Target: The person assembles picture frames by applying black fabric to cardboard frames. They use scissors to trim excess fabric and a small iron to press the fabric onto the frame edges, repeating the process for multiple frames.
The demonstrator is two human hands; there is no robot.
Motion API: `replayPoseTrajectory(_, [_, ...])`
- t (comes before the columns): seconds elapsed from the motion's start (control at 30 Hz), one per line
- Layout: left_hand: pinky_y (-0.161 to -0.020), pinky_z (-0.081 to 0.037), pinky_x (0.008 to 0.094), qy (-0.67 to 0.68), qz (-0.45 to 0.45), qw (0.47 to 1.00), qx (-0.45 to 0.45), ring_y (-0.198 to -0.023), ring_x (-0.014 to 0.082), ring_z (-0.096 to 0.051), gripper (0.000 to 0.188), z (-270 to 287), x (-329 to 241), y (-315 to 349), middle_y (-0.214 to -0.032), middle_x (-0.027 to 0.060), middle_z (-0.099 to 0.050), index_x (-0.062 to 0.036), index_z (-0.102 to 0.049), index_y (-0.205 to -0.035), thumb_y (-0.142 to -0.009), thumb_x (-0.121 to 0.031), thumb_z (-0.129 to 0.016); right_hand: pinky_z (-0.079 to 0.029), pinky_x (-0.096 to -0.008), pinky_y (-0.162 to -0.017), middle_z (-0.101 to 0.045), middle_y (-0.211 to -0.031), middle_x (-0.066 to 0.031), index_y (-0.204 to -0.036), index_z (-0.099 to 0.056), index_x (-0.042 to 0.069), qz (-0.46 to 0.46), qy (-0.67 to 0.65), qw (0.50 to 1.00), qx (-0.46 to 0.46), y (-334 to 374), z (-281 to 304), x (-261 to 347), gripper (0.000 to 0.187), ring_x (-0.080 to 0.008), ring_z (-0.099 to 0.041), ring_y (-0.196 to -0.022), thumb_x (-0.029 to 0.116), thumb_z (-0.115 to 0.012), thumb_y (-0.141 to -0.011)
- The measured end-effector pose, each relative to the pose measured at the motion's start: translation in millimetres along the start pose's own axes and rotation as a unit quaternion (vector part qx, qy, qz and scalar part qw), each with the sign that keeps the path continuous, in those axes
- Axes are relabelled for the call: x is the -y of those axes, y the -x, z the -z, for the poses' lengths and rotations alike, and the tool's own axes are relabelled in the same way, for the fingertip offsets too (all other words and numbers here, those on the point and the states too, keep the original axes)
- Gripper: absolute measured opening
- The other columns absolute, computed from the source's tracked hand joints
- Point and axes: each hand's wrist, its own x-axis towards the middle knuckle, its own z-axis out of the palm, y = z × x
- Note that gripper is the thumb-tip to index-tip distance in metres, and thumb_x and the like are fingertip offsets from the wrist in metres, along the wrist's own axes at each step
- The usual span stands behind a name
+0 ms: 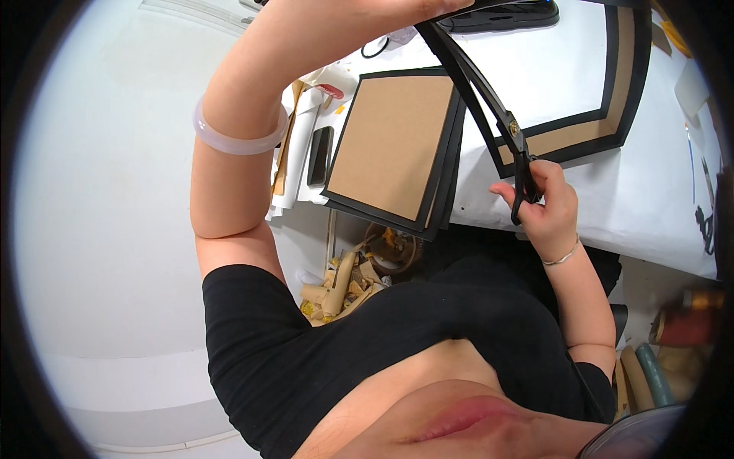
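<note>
At the top edge my left hand (442,6) is mostly cut off, next to the black-edged frame, and its fingers are hidden. That rectangular frame (569,138) has brown board sides with black borders and an open middle, through which white shows. My right hand (554,206) grips the handles of long black scissors (515,128). Their slim blades point up and left along the frame's left side; whether they touch it I cannot tell. To the left lies a stack of black sheets, topped by a brown, black-edged board (397,141).
A phone (320,157) and a white roll (300,149) lie left of the stack on the white table (650,206). A black case (501,17) sits at the back. Below the table stands a bin with brown scraps (344,287). Rolls (654,375) are at the lower right.
</note>
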Motion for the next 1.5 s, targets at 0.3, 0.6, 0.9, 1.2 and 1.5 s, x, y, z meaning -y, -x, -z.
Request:
replayPoseTrajectory(0.3, [-0.091,-0.055,0.0329,-0.039,0.012,0.999,0.017,-0.102,0.0238,-0.071,0.053,3,-9,4,-0.108,0.0182,-0.075,0.0081,-0.070,-0.121,-0.094,-0.037,-0.077,-0.042,-0.0211,-0.054,-0.056,-0.066,-0.0048,-0.102,-0.051,0.000,-0.125,-0.216,0.967,-0.051,34,-33,-63,0.048,-0.0099,-0.052,-0.059,0.015,-0.091,-0.079])
replayPoseTrajectory(0.6, [-0.088,-0.055,0.0321,-0.033,0.041,0.998,-0.018,-0.098,0.0219,-0.071,0.045,-3,-11,7,-0.107,0.0152,-0.075,0.0042,-0.071,-0.121,-0.094,-0.031,-0.077,-0.044,-0.0237,-0.054,-0.057,-0.067,-0.0054,-0.100,-0.053,0.000,-0.059,0.077,0.994,0.050,-3,33,8,0.051,-0.0122,-0.050,-0.058,0.023,-0.093,-0.077])
replayPoseTrajectory(0.9, [-0.076,-0.053,0.0269,-0.204,-0.087,0.969,-0.111,-0.081,0.0157,-0.067,0.035,-18,26,3,-0.101,0.0079,-0.076,-0.0021,-0.074,-0.116,-0.092,-0.027,-0.080,-0.046,-0.0237,-0.058,-0.060,-0.071,-0.0042,-0.102,-0.058,0.000,-0.099,0.213,0.970,-0.061,38,131,-13,0.042,-0.0089,-0.052,-0.062,0.014,-0.091,-0.080])
replayPoseTrajectory(1.2, [-0.080,-0.056,0.0315,-0.228,-0.082,0.964,-0.112,-0.093,0.0238,-0.072,0.035,-24,9,9,-0.108,0.0117,-0.077,0.0008,-0.072,-0.113,-0.088,-0.022,-0.082,-0.050,-0.0358,-0.066,-0.067,-0.078,-0.0130,-0.104,-0.061,-0.004,-0.241,0.412,0.863,-0.163,10,236,-17,0.043,-0.0240,-0.062,-0.067,0.030,-0.082,-0.089])
replayPoseTrajectory(1.5, [-0.114,-0.044,0.0440,-0.205,-0.131,0.954,-0.178,-0.120,0.0272,-0.068,0.035,-49,-10,38,-0.127,0.0114,-0.072,0.0016,-0.067,-0.114,-0.085,-0.010,-0.082,-0.055,-0.0456,-0.080,-0.072,-0.095,-0.0227,-0.102,-0.064,-0.003,-0.274,0.498,0.822,-0.014,-44,230,-57,0.048,-0.0405,-0.070,-0.089,0.031,-0.088,-0.078])
